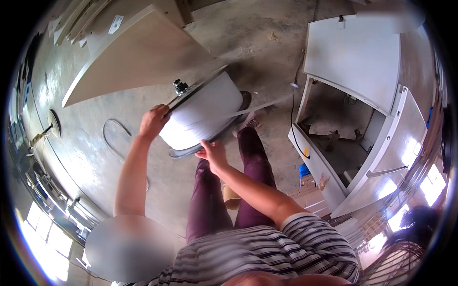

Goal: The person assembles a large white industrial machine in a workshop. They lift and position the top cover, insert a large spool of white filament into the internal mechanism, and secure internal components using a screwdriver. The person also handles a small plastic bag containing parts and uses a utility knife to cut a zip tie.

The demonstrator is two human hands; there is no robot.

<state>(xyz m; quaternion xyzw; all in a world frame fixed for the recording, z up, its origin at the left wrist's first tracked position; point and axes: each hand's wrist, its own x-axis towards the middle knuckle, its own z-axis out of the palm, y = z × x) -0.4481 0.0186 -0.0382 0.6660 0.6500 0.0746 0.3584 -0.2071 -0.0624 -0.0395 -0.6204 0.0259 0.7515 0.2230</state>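
Hands (153, 121) (213, 151) on white reel's (205, 112) rims

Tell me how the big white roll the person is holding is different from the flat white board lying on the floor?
The white roll is round and fat; the flat board is a thin slab with straight edges. The roll is held up off the floor by the left hand and right hand; the board rests on the concrete floor, untouched. A strip trails off the roll; the board has none. Both are pale white.

top: striped, short sleeves; trousers: dark purple; forearms: bare
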